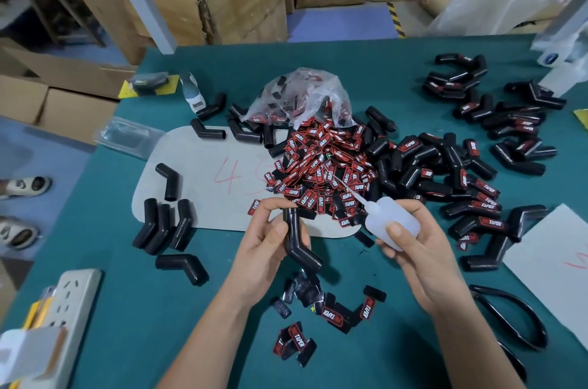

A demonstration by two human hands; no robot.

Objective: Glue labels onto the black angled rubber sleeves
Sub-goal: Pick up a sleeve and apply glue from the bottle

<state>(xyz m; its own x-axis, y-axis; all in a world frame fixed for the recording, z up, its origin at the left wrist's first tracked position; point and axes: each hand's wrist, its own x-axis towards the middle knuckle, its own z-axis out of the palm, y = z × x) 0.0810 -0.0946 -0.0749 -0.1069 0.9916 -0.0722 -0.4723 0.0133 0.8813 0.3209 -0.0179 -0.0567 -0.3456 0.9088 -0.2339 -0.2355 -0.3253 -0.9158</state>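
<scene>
My left hand [270, 239] grips a black angled rubber sleeve [299, 244] above the green table, thumb on its upper arm. My right hand [413, 239] holds a small translucent glue bottle [389, 221] whose thin nozzle points up-left over the label pile, away from the sleeve. A heap of red-and-black "TAPER" labels [324, 172] spills from a clear plastic bag [302, 96] just beyond my hands. Unlabelled sleeves [165, 226] lie at the left on and beside a grey card. Labelled sleeves [477, 197] are piled at the right.
Loose labels [331, 315] lie on the green table [159, 309] between my forearms. A white power strip [68, 299] sits at the near left, black scissors [515, 315] at the near right, white paper [553, 255] beside them. Cardboard boxes [241, 0] stand behind the table.
</scene>
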